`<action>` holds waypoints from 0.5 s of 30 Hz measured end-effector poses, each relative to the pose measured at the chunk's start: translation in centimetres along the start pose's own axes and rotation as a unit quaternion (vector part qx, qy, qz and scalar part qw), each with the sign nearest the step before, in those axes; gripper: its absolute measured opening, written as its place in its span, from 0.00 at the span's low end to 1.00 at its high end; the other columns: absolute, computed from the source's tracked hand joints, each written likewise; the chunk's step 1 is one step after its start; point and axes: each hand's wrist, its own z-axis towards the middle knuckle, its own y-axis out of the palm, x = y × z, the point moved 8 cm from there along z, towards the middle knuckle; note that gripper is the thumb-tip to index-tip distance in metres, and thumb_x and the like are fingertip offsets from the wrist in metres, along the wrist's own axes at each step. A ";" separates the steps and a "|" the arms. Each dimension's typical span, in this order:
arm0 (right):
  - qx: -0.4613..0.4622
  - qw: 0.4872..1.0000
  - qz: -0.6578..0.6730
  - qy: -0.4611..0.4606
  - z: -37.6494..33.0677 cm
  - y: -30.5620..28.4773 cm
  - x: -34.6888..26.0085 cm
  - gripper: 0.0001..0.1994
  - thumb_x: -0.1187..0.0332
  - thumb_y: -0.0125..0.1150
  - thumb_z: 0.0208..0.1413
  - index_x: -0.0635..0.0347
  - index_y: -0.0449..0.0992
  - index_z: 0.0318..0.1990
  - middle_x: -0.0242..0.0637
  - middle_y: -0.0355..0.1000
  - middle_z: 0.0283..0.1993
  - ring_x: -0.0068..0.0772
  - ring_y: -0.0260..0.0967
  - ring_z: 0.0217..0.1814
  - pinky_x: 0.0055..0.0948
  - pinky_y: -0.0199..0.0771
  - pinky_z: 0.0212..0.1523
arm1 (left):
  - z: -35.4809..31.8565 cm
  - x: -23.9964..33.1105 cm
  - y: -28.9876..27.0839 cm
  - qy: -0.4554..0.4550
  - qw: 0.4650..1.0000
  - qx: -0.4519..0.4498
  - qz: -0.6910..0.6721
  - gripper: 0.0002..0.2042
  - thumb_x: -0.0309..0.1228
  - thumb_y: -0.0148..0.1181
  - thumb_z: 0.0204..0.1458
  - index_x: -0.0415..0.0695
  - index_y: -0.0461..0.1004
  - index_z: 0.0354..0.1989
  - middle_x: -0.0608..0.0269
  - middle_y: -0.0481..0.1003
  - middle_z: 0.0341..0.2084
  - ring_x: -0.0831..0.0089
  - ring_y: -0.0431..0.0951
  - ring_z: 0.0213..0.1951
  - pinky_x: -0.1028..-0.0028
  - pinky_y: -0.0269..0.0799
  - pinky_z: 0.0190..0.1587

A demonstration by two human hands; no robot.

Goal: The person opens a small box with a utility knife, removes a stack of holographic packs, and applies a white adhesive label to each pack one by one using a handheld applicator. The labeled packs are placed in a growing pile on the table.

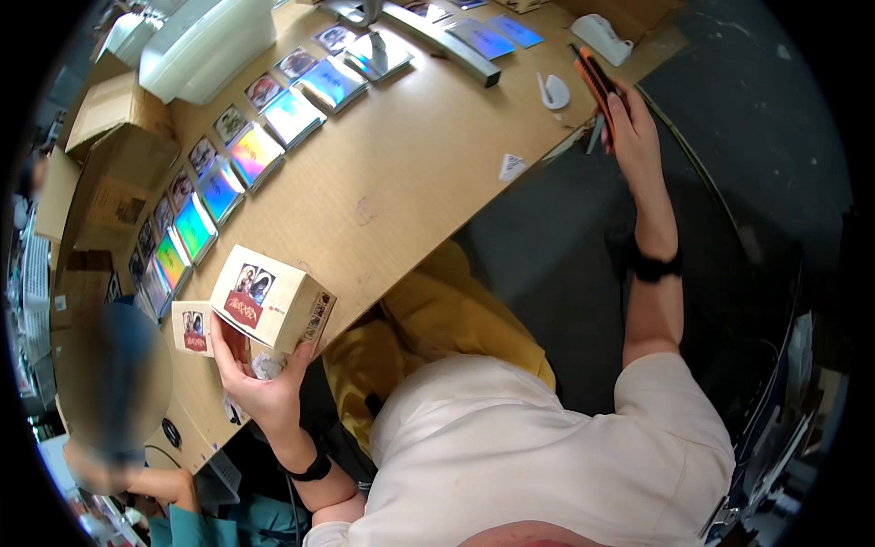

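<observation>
At the near left part of the table, my left hand grips a small cream cardboard box with a red label and printed figures. Fingers and thumb hold it from its near side, and it is tilted. Beside it lies another cream box of the same print, partly covered. Out to the far right, my right hand is closed around an orange and black utility knife, held past the table's edge. Whether the blade is out I cannot tell.
Along the far left edge runs a row of shiny holographic packs with round-picture cards behind. Beyond stand open cartons and a white plastic bin. A metal bar lies at the back. Another person's arm rests at the lower left.
</observation>
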 end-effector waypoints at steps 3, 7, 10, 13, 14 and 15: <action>0.016 0.947 -0.303 -0.107 5.9 -0.4 0.6 0.20 0.63 0.46 0.63 0.57 0.63 0.60 0.50 0.69 0.38 0.48 0.69 0.36 0.41 0.70 0.39 | -0.3 -0.2 0.1 -0.019 1.000 0.018 0.006 0.44 0.23 0.74 0.30 0.30 0.57 0.61 0.49 0.70 0.51 0.64 0.70 0.53 0.67 0.65 0.57; -0.018 0.900 -0.431 -0.064 10.6 -0.9 7.5 0.21 0.63 0.46 0.62 0.52 0.62 0.62 0.53 0.62 0.48 0.57 0.65 0.47 0.45 0.67 0.49 | 1.3 0.5 3.0 -0.018 0.999 0.006 0.038 0.44 0.25 0.76 0.30 0.29 0.58 0.60 0.48 0.70 0.51 0.62 0.71 0.53 0.67 0.66 0.57; -0.053 0.868 -0.489 -0.064 12.9 0.8 11.1 0.22 0.62 0.46 0.61 0.48 0.61 0.64 0.52 0.59 0.54 0.58 0.62 0.52 0.46 0.65 0.52 | 1.3 0.6 2.9 0.002 0.994 0.031 0.105 0.45 0.30 0.78 0.30 0.29 0.59 0.59 0.46 0.69 0.51 0.60 0.71 0.54 0.65 0.66 0.57; -0.014 0.817 -0.574 -0.053 12.0 1.5 9.9 0.23 0.61 0.47 0.61 0.49 0.60 0.64 0.52 0.59 0.57 0.60 0.60 0.56 0.47 0.63 0.55 | 1.4 -0.4 2.1 0.010 0.991 0.058 0.122 0.47 0.34 0.79 0.30 0.29 0.58 0.60 0.46 0.69 0.51 0.59 0.71 0.54 0.65 0.66 0.57; 0.007 0.799 -0.599 -0.060 11.3 2.7 7.9 0.23 0.61 0.48 0.61 0.50 0.60 0.64 0.52 0.59 0.58 0.60 0.59 0.57 0.47 0.63 0.56 | 1.2 -0.7 1.6 0.014 0.991 0.066 0.116 0.47 0.36 0.79 0.30 0.29 0.58 0.59 0.45 0.70 0.50 0.58 0.72 0.52 0.65 0.67 0.56; 0.008 0.804 -0.586 -0.102 10.8 3.9 5.9 0.24 0.61 0.50 0.60 0.50 0.60 0.64 0.52 0.59 0.59 0.57 0.60 0.58 0.46 0.63 0.56 | 1.1 -0.5 1.3 0.021 0.988 0.074 0.135 0.48 0.37 0.79 0.30 0.28 0.58 0.59 0.45 0.70 0.49 0.58 0.73 0.50 0.65 0.68 0.55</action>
